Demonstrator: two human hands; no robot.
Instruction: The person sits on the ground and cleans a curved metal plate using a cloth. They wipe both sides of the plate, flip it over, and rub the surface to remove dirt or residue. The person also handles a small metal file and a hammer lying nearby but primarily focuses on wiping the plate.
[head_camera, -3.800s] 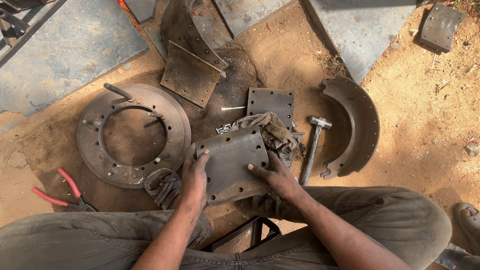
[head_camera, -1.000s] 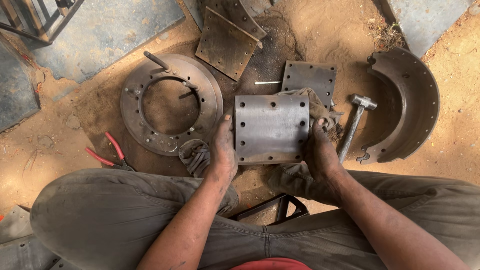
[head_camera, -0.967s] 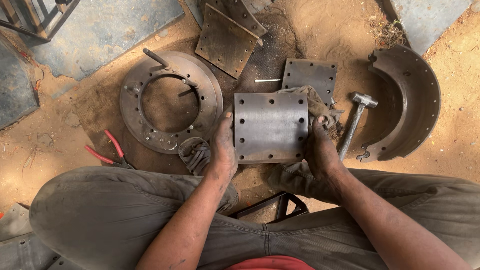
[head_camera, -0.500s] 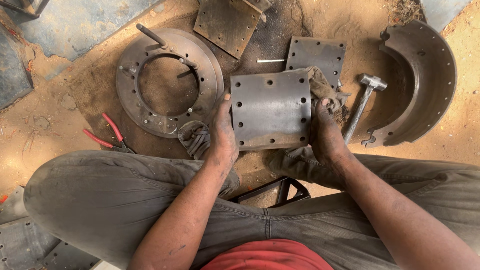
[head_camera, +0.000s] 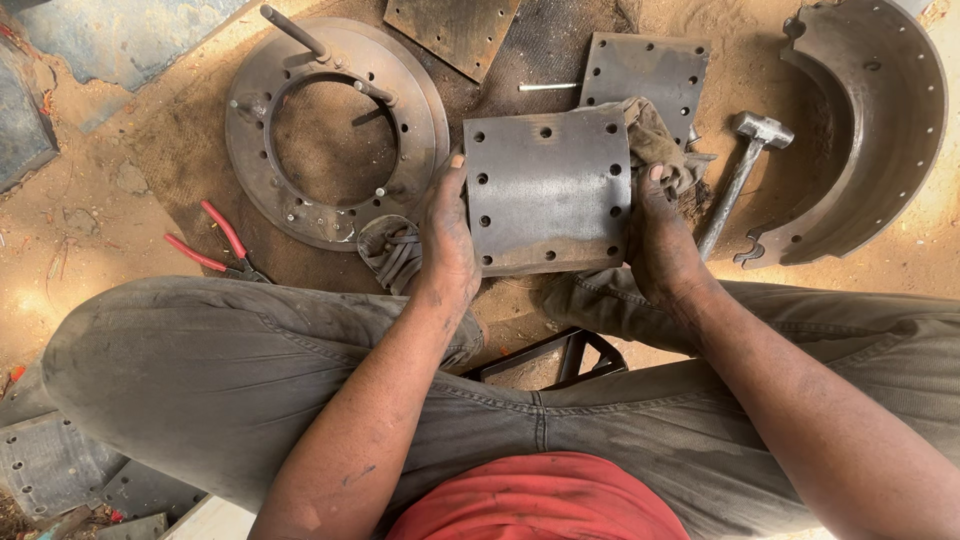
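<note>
Holding a curved, drilled lining plate (head_camera: 548, 190) by its two side edges: left hand (head_camera: 447, 240) closed on the left edge, thumb laid on the face; right hand (head_camera: 662, 240) closed on the right edge, fingers (head_camera: 655, 180) curled round it. The plate was lifted clear of the sandy ground, above the person's knees.

Items placed relative to the plate:
- Round flange disc (head_camera: 335, 125), with studs, just left.
- Red-handled pliers (head_camera: 215, 245), farther left, on the ground.
- Soiled rag (head_camera: 655, 135), tucked behind the plate's right edge, touching it.
- Flat drilled plate (head_camera: 640, 70), behind and right.
- Hammer (head_camera: 745, 165), right, head away from the person.
- Curved brake shoe (head_camera: 870, 130), far right.
- Rusted square sheet (head_camera: 450, 30), behind.

Handling note, as judgement: a firm, even grip on both edges, palms kept off the drilled holes, would keep the curved piece level and steady.
</note>
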